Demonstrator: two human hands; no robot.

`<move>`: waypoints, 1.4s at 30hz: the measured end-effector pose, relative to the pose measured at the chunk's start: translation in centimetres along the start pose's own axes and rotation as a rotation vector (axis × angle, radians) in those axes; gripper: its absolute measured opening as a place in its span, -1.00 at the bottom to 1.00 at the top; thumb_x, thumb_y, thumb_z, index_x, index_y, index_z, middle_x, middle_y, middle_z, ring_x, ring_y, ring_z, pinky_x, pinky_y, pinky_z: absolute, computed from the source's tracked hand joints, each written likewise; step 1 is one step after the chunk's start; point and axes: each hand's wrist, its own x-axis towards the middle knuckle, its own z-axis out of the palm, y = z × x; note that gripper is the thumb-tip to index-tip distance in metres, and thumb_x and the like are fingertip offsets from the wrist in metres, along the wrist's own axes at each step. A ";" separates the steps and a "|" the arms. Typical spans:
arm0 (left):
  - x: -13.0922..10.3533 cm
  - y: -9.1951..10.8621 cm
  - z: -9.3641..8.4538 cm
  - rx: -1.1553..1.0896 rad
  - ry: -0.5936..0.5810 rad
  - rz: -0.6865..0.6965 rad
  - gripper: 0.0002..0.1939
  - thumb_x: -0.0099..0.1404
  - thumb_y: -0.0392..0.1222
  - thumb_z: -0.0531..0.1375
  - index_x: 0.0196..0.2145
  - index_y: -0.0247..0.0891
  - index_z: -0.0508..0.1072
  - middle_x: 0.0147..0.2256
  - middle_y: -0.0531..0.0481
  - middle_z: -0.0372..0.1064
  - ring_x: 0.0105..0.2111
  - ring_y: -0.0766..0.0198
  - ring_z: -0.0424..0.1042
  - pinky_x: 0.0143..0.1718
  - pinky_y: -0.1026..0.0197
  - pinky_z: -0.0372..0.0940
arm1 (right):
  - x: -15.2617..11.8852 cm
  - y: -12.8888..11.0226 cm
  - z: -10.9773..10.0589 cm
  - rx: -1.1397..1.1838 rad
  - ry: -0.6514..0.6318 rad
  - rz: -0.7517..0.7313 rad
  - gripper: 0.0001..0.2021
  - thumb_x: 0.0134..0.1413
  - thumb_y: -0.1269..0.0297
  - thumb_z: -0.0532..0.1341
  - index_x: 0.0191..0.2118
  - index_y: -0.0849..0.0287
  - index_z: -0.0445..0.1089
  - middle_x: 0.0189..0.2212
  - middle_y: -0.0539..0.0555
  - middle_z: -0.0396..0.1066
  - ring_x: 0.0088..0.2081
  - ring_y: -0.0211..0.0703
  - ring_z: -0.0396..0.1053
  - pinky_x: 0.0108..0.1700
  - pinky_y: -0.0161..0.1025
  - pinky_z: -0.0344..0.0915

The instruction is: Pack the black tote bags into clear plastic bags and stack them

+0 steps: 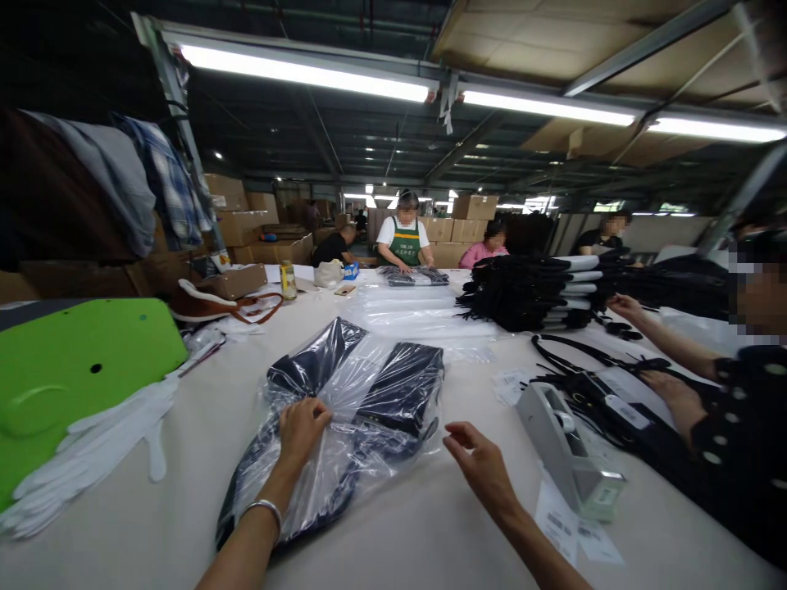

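Note:
A dark folded garment in a clear plastic bag (399,385) lies on the pale table in front of me, with a white strip down its middle. My left hand (302,426) rests on the bag, its fingers curled and pinched at the plastic near the centre. To the right of the bag, my right hand (479,459) hovers over the table, fingers loosely bent and apart, holding nothing.
On the left lie a green board (92,360) and white gloves (98,442). A grey tape dispenser (569,451) and label sheets (557,516) are at right, beside a co-worker's arms. Black garments (522,291) are stacked behind; another person stands across the table.

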 end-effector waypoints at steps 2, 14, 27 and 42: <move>0.1 0.0 -0.1 0.007 -0.014 -0.010 -0.84 0.21 -0.10 0.17 -0.43 -0.16 0.51 -0.26 -0.01 0.53 -0.11 0.04 0.43 0.12 -0.03 0.06 | -0.1 0.2 -5.4 -0.066 0.118 0.008 -0.63 0.10 -0.08 0.20 -0.17 0.11 0.49 -0.28 0.12 0.57 -0.24 0.04 0.51 -0.13 -0.12 0.38; 1.1 -1.1 0.3 0.012 -0.100 -0.044 -0.69 0.20 0.08 0.11 -0.38 -0.14 0.54 -0.21 -0.08 0.55 -0.15 -0.05 0.45 0.00 -0.03 0.16 | 0.6 10.6 -22.4 0.062 0.152 0.633 -0.54 -0.23 -0.11 0.34 -0.47 0.29 0.55 -0.42 0.24 0.54 -0.33 -0.01 0.45 -0.30 -0.18 0.29; 1.3 -1.1 0.4 0.075 -0.096 -0.036 -0.65 0.23 0.11 0.08 -0.37 -0.15 0.55 -0.20 -0.14 0.54 -0.14 -0.10 0.44 -0.03 -0.06 0.17 | 0.5 9.1 -19.8 0.291 0.232 0.614 -0.67 -0.39 0.17 0.41 -0.42 0.27 0.51 -0.52 0.14 0.51 -0.44 -0.09 0.43 -0.37 -0.21 0.27; 1.8 -1.1 0.6 0.114 -0.109 -0.048 -0.65 0.22 0.12 0.12 -0.24 -0.18 0.49 -0.15 -0.17 0.48 -0.09 -0.12 0.43 0.00 -0.09 0.21 | -7.0 7.6 -19.9 0.517 0.332 0.808 -0.66 -0.45 0.20 0.47 -0.43 0.19 0.45 -0.52 0.02 0.46 -0.55 -0.32 0.28 -0.47 -0.35 0.19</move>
